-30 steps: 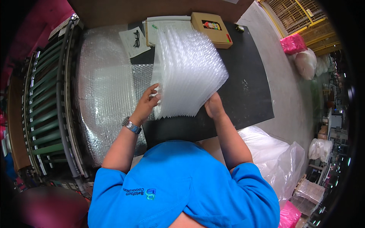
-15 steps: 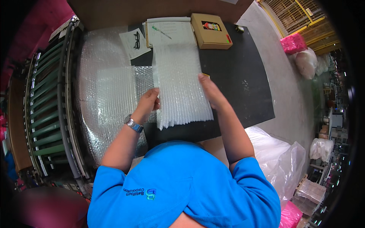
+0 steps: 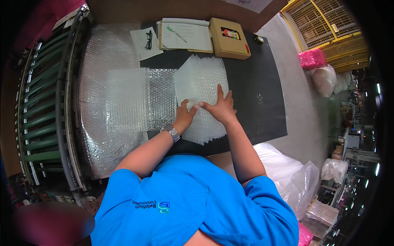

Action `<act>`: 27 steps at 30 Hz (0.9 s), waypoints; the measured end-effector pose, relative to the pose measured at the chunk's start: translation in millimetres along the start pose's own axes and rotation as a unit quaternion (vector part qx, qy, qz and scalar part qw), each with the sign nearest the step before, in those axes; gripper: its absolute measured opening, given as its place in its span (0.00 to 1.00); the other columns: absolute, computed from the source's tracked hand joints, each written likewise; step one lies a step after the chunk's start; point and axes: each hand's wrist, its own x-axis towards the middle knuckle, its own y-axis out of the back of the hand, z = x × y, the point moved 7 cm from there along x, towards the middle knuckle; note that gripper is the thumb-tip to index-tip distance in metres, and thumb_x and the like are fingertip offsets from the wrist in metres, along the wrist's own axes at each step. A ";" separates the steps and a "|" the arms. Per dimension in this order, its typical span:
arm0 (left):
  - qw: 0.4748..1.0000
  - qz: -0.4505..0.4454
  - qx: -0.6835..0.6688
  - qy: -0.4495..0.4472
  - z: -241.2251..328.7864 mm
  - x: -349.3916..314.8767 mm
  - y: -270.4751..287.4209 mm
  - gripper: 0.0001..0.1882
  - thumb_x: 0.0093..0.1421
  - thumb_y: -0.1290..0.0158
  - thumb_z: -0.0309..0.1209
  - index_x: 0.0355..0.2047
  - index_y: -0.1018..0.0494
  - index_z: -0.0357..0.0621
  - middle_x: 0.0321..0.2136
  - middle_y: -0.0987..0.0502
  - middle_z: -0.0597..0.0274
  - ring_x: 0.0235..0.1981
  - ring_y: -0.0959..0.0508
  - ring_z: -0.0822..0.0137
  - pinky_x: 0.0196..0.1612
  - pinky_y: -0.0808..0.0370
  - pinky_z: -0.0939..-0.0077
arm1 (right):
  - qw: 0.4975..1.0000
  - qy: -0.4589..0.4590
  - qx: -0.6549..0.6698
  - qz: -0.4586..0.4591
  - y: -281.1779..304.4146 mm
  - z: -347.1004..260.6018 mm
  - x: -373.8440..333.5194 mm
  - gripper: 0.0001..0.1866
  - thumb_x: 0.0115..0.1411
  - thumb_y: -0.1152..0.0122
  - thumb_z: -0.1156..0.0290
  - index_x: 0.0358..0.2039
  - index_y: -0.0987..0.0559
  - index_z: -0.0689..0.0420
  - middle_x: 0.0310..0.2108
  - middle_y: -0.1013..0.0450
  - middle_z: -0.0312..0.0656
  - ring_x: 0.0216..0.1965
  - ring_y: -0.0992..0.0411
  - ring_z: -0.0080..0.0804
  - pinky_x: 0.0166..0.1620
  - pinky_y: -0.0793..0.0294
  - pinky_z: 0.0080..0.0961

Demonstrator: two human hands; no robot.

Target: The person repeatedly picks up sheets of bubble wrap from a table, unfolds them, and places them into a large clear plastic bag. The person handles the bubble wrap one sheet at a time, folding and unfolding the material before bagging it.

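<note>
A stack of clear bubble-wrap sheets [image 3: 202, 76] lies on the black table mat [image 3: 258, 98], its layers slightly fanned and skewed at the far and near edges. My right hand [image 3: 222, 110] rests flat on the right part of the stack, fingers spread and thumb pointing left. On the left side of the stack, my left hand [image 3: 184, 118] presses down with bent, parted fingers, its thumb hidden. The two hands nearly meet over the middle. A metal-banded watch [image 3: 171, 133] is on my left wrist.
More bubble wrap [image 3: 123, 94] covers the table's left side. At the back are glasses [image 3: 149, 39] on paper, a clipboard [image 3: 186, 37] with a pen, and a cardboard box [image 3: 230, 39]. A roller conveyor [image 3: 45, 102] runs at left; white plastic sheeting [image 3: 283, 168] sits at right.
The sheets, held between my hands at their side edges before, now lie lower on the mat, turned and fanned. Both hands moved onto the top, and the right hand's fingers spread.
</note>
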 end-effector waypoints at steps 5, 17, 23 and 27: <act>1.000 0.017 0.018 -0.016 9.6 10.8 -21.8 0.35 0.55 0.53 0.51 0.54 0.46 0.37 0.41 0.35 0.36 0.41 0.30 0.53 0.43 0.32 0.66 | 0.999 -0.022 -0.028 0.023 5.1 13.1 13.0 0.60 0.33 0.42 0.31 0.62 0.55 0.46 0.60 0.66 0.65 0.61 0.64 0.62 0.52 0.59 0.67; 0.993 -0.022 -0.114 0.003 -26.2 4.1 -15.8 0.30 0.60 0.55 0.42 0.57 0.50 0.39 0.33 0.36 0.61 0.29 0.36 0.74 0.32 0.36 0.82 | 0.987 0.051 -0.107 0.109 -1.6 -12.7 -5.7 0.56 0.39 0.47 0.31 0.61 0.52 0.54 0.61 0.64 0.59 0.62 0.69 0.59 0.53 0.68 0.69; 0.985 -0.032 -0.170 0.018 -29.2 -1.4 -14.2 0.27 0.61 0.57 0.39 0.56 0.49 0.42 0.33 0.36 0.63 0.27 0.37 0.76 0.32 0.36 0.83 | 0.978 0.107 -0.129 0.125 -9.3 -23.9 -16.9 0.52 0.41 0.45 0.35 0.58 0.46 0.60 0.60 0.59 0.59 0.62 0.67 0.56 0.54 0.67 0.65; 0.979 -0.055 -0.192 0.028 -26.7 -4.8 -11.4 0.26 0.61 0.59 0.39 0.57 0.50 0.47 0.37 0.35 0.61 0.34 0.34 0.73 0.37 0.34 0.78 | 0.989 0.118 -0.049 0.071 -10.2 -33.4 -17.1 0.47 0.42 0.43 0.42 0.56 0.42 0.61 0.55 0.49 0.58 0.59 0.55 0.54 0.55 0.61 0.61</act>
